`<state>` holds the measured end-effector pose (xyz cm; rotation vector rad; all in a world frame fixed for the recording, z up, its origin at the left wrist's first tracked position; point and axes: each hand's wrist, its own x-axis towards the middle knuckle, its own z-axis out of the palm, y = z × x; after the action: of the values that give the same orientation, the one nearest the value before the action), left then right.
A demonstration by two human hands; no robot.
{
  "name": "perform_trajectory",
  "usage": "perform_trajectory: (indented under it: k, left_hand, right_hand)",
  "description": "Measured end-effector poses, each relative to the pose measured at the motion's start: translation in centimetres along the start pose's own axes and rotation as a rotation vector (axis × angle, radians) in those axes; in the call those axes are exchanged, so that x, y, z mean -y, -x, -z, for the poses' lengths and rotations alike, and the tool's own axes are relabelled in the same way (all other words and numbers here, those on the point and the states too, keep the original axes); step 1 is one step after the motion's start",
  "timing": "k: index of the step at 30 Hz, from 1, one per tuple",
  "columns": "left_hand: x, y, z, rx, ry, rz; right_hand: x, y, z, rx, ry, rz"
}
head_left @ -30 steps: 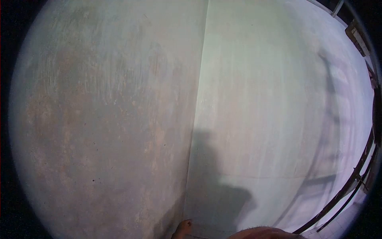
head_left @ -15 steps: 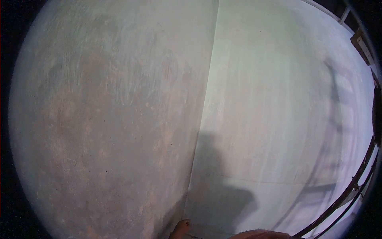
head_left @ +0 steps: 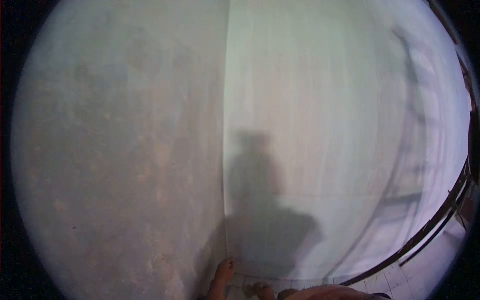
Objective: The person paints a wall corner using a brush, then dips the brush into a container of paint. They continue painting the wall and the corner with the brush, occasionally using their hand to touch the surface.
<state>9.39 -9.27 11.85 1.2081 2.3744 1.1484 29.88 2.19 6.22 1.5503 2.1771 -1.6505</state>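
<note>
- Stained wall [head_left: 115, 150]: fills the left half of the frame, grey-green with rust-brown blotches, soft and blurred.
- Pale wall [head_left: 325, 100]: fills the right half of the frame, smoother, a washed green-white with faint vertical streaks.
- Corner seam [head_left: 225, 125]: joins the two walls, runs from the top edge to the bottom, a little left of centre.
- Shadow of the person [head_left: 260, 220]: lower centre, on the pale wall just right of the corner seam. Head and broad shoulders readable, with a darker fringe spilling onto the stained wall.
- Ladder-like shadow [head_left: 410, 125]: right of the frame, on the pale wall, tall with faint rungs.
- Dark railing bars [head_left: 430, 225]: curve along the lower right edge, in front of the pale wall.
- Tiled floor [head_left: 430, 270]: lower right corner and a strip along the bottom, pale squares with thin joints.
- Bare foot [head_left: 220, 280]: bottom centre, toes right at the foot of the corner seam, close against the stained wall.
- Second set of toes [head_left: 259, 289]: just right of the bare foot, on the tiles at the base of the pale wall.
- Rounded, hairy part of the person's body [head_left: 330, 292]: cut by the bottom edge, right of centre. Cannot tell which part.
- Left hand and right hand: both outside the frame. Cannot tell how far open, nor whether anything is gripped.
</note>
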Motion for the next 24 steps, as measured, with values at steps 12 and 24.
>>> perform_trajectory:
  k: [12, 24]
  left_hand:
    - [-5.8, 2.5, 0.5, 0.103, 0.038, -0.069]
    - [-10.2, -2.6, -14.4, 0.573, 0.104, -0.157]
  right_hand:
    - [-4.8, 4.1, 6.9, -0.594, -0.958, 0.405]
    - [-5.9, 15.9, 19.3, -0.999, -1.179, 0.394]
